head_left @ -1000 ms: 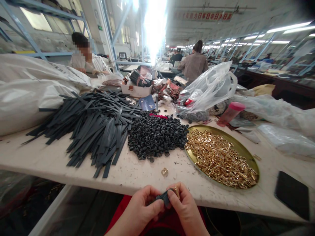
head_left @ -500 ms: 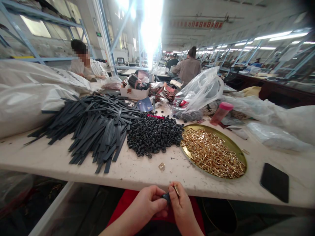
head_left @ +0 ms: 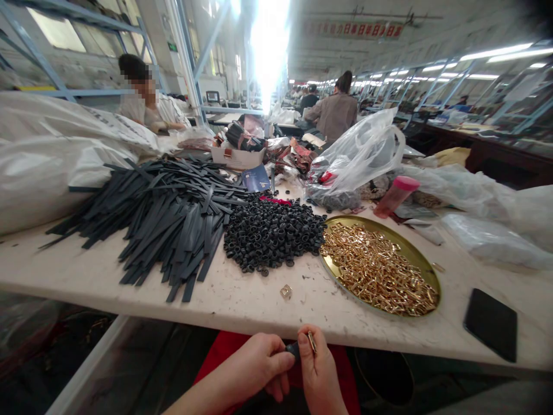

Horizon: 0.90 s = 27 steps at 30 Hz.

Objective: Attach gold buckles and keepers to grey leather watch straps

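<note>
Just off the table's front edge, my left hand (head_left: 265,366) pinches one end of a short dark strap (head_left: 293,349). My right hand (head_left: 318,369) is closed beside it, a small gold buckle (head_left: 311,342) showing between thumb and fingers. The strap runs between both hands; whether it passes through the buckle is hidden by my fingers. Past the hands, a single gold buckle piece (head_left: 286,291) lies on the table. Beyond it are a heap of small black loops (head_left: 272,236) and, at the right, a round gold tray (head_left: 404,235) of gold buckles (head_left: 375,268).
Long black strips (head_left: 168,225) are heaped on the left of the table (head_left: 242,305). A black phone (head_left: 491,324) lies near the right front edge. Farther back are a pink-lidded jar (head_left: 395,196), a clear plastic bag (head_left: 358,155) and a white box (head_left: 237,157). Co-workers sit beyond.
The fingers of my left hand have shifted on the strap, with the lower ones more spread. The buckle has turned slightly in my right hand. The view has tilted and shifted a little.
</note>
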Tool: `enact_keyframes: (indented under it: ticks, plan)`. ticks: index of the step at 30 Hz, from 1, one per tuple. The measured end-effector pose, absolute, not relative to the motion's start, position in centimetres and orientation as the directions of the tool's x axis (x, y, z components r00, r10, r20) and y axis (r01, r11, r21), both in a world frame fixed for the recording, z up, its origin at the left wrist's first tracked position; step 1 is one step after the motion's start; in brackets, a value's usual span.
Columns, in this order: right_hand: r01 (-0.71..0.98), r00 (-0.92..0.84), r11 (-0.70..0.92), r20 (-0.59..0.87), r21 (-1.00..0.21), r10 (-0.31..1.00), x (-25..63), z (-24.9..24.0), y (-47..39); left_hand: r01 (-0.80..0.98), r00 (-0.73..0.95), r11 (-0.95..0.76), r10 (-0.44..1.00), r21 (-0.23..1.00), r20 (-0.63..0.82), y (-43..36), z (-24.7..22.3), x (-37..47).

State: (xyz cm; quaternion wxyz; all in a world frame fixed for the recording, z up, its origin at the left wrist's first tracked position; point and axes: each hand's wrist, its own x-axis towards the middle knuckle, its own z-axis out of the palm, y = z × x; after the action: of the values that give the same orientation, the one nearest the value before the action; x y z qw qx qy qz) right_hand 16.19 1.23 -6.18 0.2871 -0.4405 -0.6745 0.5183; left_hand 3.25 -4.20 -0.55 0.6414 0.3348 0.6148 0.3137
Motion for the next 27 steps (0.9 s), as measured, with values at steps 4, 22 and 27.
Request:
enact_keyframes:
  ticks: [4, 22, 27]
  plan:
    - [0.285, -0.388, 0.029, -0.088, -0.958, 0.917, 15.2, -6.6, 1.3, 0.123, 0.117, 0.557, 0.814, 0.821, -0.570, -3.6, -0.4, 3.0]
    - [0.188, -0.641, 0.090, -0.052, -0.978, 0.766, 16.0, -5.7, 1.9, 0.213, 0.128, 0.498, 0.839, 0.841, -0.529, -3.2, -0.1, 2.2]
    - [0.325, -0.676, 0.309, 0.009, -0.894, 0.737, 15.8, -4.8, 3.9, 0.543, -0.048, 0.364, 0.913, 0.757, -0.405, -2.5, -0.7, 0.6]
